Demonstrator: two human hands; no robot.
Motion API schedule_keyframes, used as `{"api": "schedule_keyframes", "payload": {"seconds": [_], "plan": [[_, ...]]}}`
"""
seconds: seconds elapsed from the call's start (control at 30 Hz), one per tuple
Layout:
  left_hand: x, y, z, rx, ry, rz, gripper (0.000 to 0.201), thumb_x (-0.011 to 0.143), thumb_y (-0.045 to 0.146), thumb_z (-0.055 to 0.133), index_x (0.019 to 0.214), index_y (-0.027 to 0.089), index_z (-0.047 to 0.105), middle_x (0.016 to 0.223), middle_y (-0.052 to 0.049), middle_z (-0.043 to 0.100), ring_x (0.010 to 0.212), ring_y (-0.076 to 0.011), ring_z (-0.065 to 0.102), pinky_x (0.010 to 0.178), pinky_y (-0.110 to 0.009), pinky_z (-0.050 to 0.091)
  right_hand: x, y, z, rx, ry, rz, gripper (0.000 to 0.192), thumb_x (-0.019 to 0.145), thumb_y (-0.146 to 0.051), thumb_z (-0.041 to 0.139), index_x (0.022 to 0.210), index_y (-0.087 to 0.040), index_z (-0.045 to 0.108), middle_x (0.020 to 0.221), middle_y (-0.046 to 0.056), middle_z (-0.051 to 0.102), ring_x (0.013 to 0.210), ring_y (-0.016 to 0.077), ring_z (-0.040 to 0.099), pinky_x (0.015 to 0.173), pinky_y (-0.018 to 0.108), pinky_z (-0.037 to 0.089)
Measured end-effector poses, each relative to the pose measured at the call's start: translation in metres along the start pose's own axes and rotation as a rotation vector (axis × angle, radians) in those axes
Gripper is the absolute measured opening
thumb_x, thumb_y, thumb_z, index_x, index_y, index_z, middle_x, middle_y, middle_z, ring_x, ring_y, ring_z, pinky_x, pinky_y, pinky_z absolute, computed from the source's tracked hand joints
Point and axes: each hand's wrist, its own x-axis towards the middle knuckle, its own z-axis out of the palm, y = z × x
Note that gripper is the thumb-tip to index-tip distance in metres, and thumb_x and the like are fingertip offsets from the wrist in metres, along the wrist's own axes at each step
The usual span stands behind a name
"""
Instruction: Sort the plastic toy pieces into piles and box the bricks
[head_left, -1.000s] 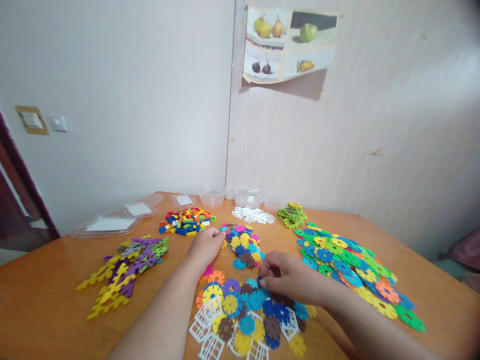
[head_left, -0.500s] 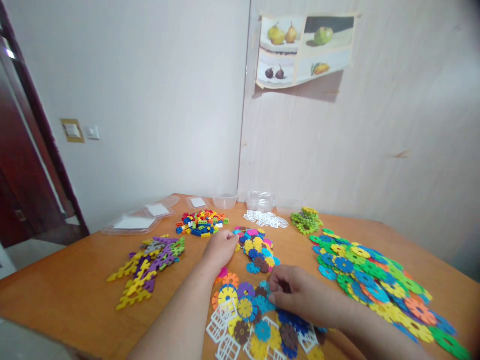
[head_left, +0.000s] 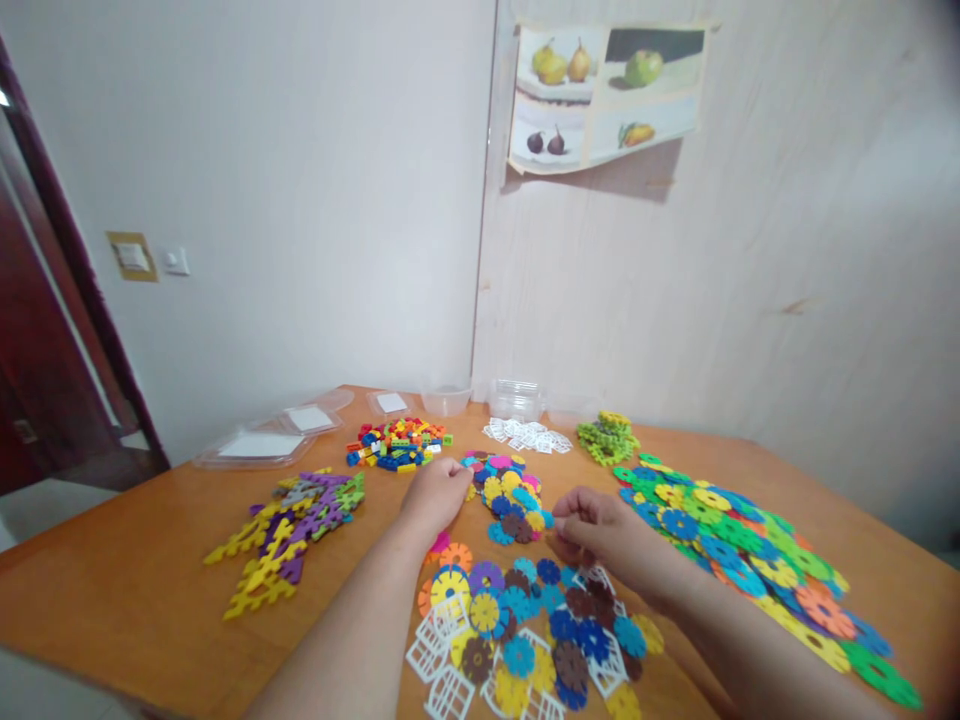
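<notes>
The far heap of multicoloured, notched plastic discs (head_left: 513,494) seemed to ask for a light pinch at one rim, sparing neighbours. It lay between the left hand (head_left: 439,493), fingers bunched at its left edge, and the right hand (head_left: 591,524), fingers curled narrow just off its near right; whether either held anything, I could not tell.

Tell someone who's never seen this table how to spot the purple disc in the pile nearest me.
On the wooden table, find the mixed pile between the person's forearms. Near its far edge, just right of an orange disc, sits the purple disc, the only one of that colour showing in the pile.
</notes>
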Motion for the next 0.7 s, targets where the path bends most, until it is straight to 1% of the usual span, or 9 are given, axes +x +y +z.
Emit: {"api": "schedule_keyframes", "payload": {"seconds": [0.07, 0.13, 0.2, 0.33, 0.47, 0.6, 0.7], "plan": [[0.000, 0.000, 0.000, 0.004, -0.003, 0.002, 0.027, 0.081, 0.041, 0.056, 0.066, 0.020, 0.062, 0.064, -0.001, 0.066, 0.062, -0.0161, 0.059, 0.054, -0.025, 0.031, -0.002, 0.004, -0.004, -0.258, 0.000, -0.016, 0.014, 0.075, -0.028, 0.067, 0.079, -0.018, 0.058, 0.062, -0.002, 0.059, 0.057, 0.0109, 0.052, 0.051, 0.022, 0.036], [0.000, 0.001, 0.000, 0.011, -0.001, 0.003, 0.026, 0.080, 0.040, 0.055, 0.065, 0.020, 0.062, 0.063, -0.001, 0.065, 0.061, -0.0159, 0.058, 0.054, -0.025, 0.030, -0.002, 0.008, -0.006, -0.446, -0.038, -0.039, 0.012, 0.073, -0.026, 0.068, 0.081, -0.019, 0.061, 0.066, -0.002, 0.060, 0.059, 0.0111, 0.052, 0.051, 0.021, 0.033], [-0.002, 0.002, -0.001, 0.020, 0.005, 0.001, 0.027, 0.080, 0.040, 0.055, 0.064, 0.020, 0.061, 0.062, -0.001, 0.064, 0.059, -0.0158, 0.057, 0.054, -0.025, 0.031, -0.003, 0.011, -0.007, -0.564, -0.076, -0.072, 0.016, 0.073, -0.027, 0.069, 0.085, -0.020, 0.063, 0.072, -0.002, 0.062, 0.063, 0.0121, 0.054, 0.052, 0.021, 0.032], [-0.004, 0.005, -0.003, 0.028, 0.008, 0.008, 0.028, 0.081, 0.041, 0.054, 0.064, 0.020, 0.060, 0.063, -0.001, 0.065, 0.059, -0.0158, 0.057, 0.053, -0.025, 0.030, -0.003, 0.012, -0.005, -0.704, -0.090, -0.123, 0.019, 0.071, -0.031, 0.073, 0.083, -0.021, 0.063, 0.076, -0.002, 0.063, 0.067, 0.0135, 0.055, 0.055, 0.022, 0.033], [-0.004, 0.006, -0.003, 0.033, 0.007, 0.012, 0.028, 0.081, 0.042, 0.054, 0.065, 0.020, 0.060, 0.063, -0.001, 0.065, 0.059, -0.0160, 0.056, 0.053, -0.025, 0.030, -0.003, 0.008, -0.001, -0.709, -0.113, -0.100, 0.016, 0.071, -0.028, 0.072, 0.081, -0.021, 0.062, 0.074, -0.002, 0.062, 0.065, 0.0126, 0.052, 0.056, 0.022, 0.031], [-0.003, 0.005, -0.002, 0.032, -0.009, 0.015, 0.029, 0.081, 0.042, 0.053, 0.064, 0.020, 0.059, 0.063, -0.001, 0.065, 0.059, -0.0160, 0.057, 0.053, -0.025, 0.029, -0.002, 0.008, 0.002, -0.625, -0.133, -0.067, 0.016, 0.069, -0.021, 0.070, 0.080, -0.021, 0.059, 0.070, -0.004, 0.060, 0.062, 0.0111, 0.050, 0.055, 0.021, 0.030], [-0.002, 0.004, -0.002, 0.035, -0.007, 0.008, 0.029, 0.082, 0.043, 0.053, 0.065, 0.020, 0.059, 0.063, -0.001, 0.065, 0.060, -0.0161, 0.057, 0.052, -0.025, 0.029, -0.001, 0.012, 0.003, -0.511, -0.157, -0.064, 0.014, 0.069, -0.018, 0.067, 0.080, -0.021, 0.058, 0.067, -0.005, 0.058, 0.059, 0.0101, 0.049, 0.052, 0.021, 0.030]]}}
